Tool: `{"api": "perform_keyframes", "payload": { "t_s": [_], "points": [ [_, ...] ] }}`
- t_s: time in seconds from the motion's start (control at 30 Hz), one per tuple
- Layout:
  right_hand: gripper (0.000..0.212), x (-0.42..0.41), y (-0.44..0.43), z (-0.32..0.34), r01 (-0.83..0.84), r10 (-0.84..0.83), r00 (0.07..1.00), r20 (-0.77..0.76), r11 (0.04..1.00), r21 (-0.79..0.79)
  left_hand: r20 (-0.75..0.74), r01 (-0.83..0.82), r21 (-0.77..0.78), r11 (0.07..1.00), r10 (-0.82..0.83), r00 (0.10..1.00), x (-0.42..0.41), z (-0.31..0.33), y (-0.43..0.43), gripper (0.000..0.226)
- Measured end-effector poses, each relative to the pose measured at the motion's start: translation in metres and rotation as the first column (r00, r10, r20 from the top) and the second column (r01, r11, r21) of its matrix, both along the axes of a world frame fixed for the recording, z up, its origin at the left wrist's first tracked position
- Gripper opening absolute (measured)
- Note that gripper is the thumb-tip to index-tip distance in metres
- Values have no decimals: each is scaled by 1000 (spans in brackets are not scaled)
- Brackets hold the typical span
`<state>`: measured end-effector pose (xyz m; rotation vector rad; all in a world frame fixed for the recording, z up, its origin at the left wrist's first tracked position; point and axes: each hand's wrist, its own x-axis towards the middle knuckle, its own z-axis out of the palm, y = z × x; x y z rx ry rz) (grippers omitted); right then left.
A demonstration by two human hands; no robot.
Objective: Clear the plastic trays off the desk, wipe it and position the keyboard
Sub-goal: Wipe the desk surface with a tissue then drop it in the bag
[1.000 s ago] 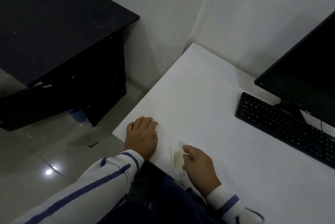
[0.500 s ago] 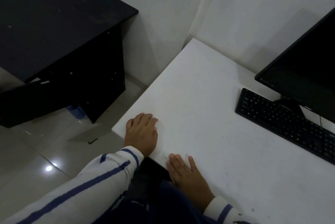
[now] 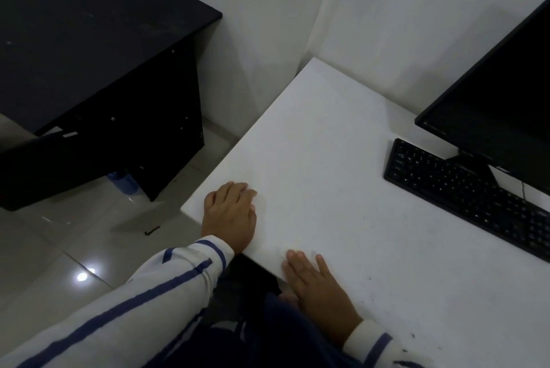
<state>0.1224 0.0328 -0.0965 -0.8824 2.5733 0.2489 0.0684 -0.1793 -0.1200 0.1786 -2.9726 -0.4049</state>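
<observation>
While the left hand (image 3: 229, 212) lies flat near the front left corner of the white tabletop (image 3: 327, 144), the right hand (image 3: 315, 284) presses down with straight, spread fingers just beside the front edge. Both hands are released and grasp nothing that I can see. If a thin wiping cloth lies under the right palm, it is hidden, and I cannot tell. I judge that the left hand is there to support the body, so that the right one can push over the surface with some weight.

No plastic trays are in view on this part of the tabletop, so the clearing seems done and wiping is the step in hand. Some small dark specks (image 3: 412, 335) lie on the surface near the right sleeve, which suggests that this area is not yet wiped.

The black keyboard (image 3: 464, 195) lies well apart from both hands, at the right, set at an angle, with its far edge under the monitor (image 3: 500, 117). It probably lies so far back to leave room for the wiping, and its positioning is not yet done.
</observation>
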Motion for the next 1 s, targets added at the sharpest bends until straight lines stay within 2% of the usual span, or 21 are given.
{"api": "perform_keyframes", "payload": {
  "t_s": [0.1,0.17,0.2,0.27,0.33,0.37,0.43,0.57,0.7,0.77,0.9,1.0],
  "points": [
    [82,-13,-2,11,158,-158,987,-11,987,4,8,3,1,1000,-3,1000,0,2,0,39],
    [96,-24,-14,8,147,-152,987,-51,985,-86,18,6,3,1000,-6,1000,-1,3,0,40],
    [99,-27,-23,6,153,-154,988,-18,986,-72,20,4,-1,1000,-4,1000,-1,3,0,38],
    [93,-25,-38,3,113,-115,993,-21,992,-61,24,-1,-2,1000,1,1000,-1,2,0,34],
    [77,-11,-38,-3,95,-96,992,79,995,18,28,-2,3,1000,2,1000,-1,0,0,34],
    [66,-4,-33,-6,89,-91,987,130,996,21,30,-1,7,1000,0,1000,-1,0,0,37],
    [55,6,-17,-5,38,-35,993,113,999,-23,24,2,9,1000,-3,1000,-1,0,0,40],
    [77,-6,-5,5,92,-90,995,36,995,-48,22,3,8,1000,-3,1000,-1,1,0,41],
    [82,-19,-29,-2,176,-175,984,46,984,-34,15,2,9,1000,-3,1000,-2,0,1,41],
    [81,-16,-43,-6,168,-166,986,27,983,-69,9,0,7,1000,0,1000,-2,-2,0,40],
    [63,4,-29,-5,68,-66,989,133,998,-7,-25,-3,0,1000,3,1000,-1,-3,0,39],
    [64,1,-5,-7,45,-44,997,55,999,-18,-41,-5,8,1000,6,999,-1,-2,1,39]
  ]
}}
